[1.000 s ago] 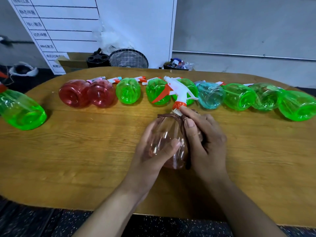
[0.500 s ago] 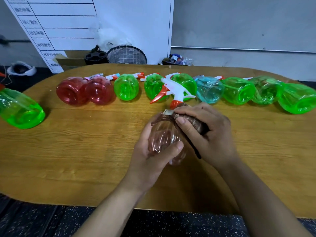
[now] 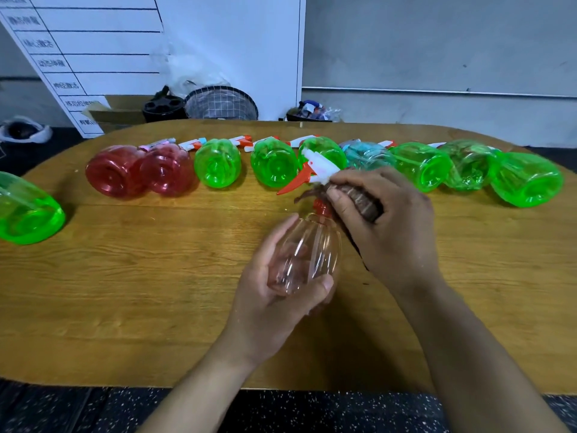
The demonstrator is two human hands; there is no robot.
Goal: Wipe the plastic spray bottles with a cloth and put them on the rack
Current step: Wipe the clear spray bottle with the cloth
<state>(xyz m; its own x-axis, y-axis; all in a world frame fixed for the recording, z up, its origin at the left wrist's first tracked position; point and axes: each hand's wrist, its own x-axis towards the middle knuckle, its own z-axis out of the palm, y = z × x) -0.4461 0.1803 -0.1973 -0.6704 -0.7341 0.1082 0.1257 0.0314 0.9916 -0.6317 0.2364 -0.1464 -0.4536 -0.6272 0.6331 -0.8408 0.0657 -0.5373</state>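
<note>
L hand (image 3: 281,295) cups clear pinkish bottle (image 3: 307,254) low round the belly, fingers & thumb curled on it, held just above bench (image 3: 140,276). R hand (image 3: 384,220) grip clamped on brown cloth (image 3: 359,201), pressed at neck/spray head (image 3: 315,170). Bottle looks empty: prob light, thin-walled, squashy, smooth so slippery. Best hold = ribbed belly or the neck under orange collar, not trigger. Beyond: row of red/green/blue bottles (image 3: 218,167) lying on sides at far edge. Rack not made out

A rounded wooden worktop (image 3: 125,276) carries a far row of bottles (image 3: 274,165) lying down, perhaps nine; another green bottle (image 3: 28,214) lies far left.
</note>
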